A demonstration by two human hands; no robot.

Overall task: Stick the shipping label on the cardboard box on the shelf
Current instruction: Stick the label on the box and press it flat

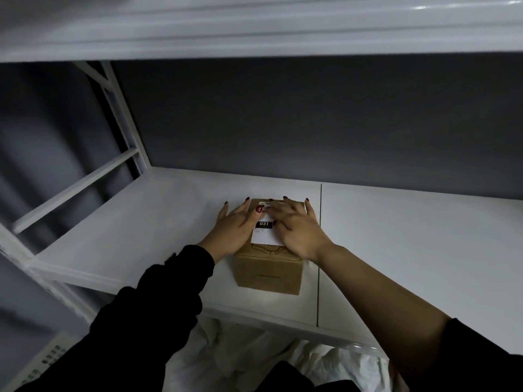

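A small brown cardboard box (268, 271) stands on the white shelf (158, 222), near its front edge. A white shipping label (264, 232) with a black "031" mark lies flat on the box's top. My left hand (233, 226) rests flat on the left side of the top, fingers spread, thumb on the label's left edge. My right hand (297, 224) lies palm down over the label's right half and hides that part. Neither hand grips anything.
A seam (319, 250) splits the shelf board just right of the box. White frame bars (85, 182) close the left side, a dark wall stands behind, another shelf (254, 26) hangs overhead. Crumpled white sheeting (254, 355) lies below the front edge.
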